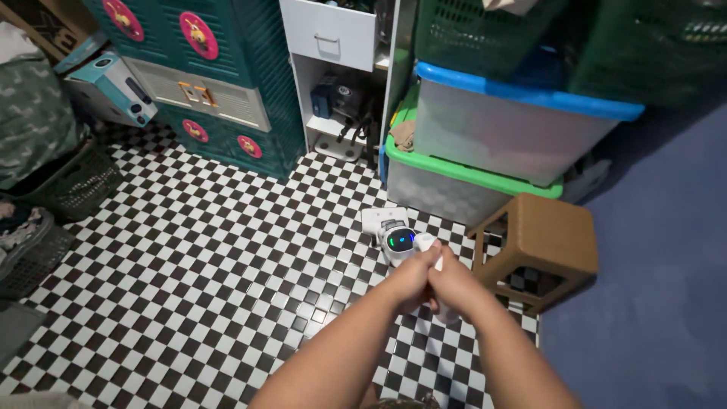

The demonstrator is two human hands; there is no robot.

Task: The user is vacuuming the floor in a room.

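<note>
Above checkered floor [189, 265] — left hand [411, 276], right hand [454, 284] both clenched around small white object [426, 242].

Home storage corner, lived-in. Floor: small black-and-white checkered tiles [189, 280], meeting a blue carpet or mat [651, 288] on the right. Stacked clear plastic storage bins, one with a blue lid [522, 91] over one with a green lid [469, 170], dark green laundry-type baskets [485, 30] on top. Teal plastic drawer cabinet [204, 76] with round cartoon stickers against the back wall; white shelf unit with drawer [329, 34] beside it, holding dark odds and ends. Brown plastic stool [541, 242] by the bins. Baskets of clothing [45, 189] at left. Small white toy robot [399, 241] with a lit face on the tiles: household clutter, not a workplace
</note>
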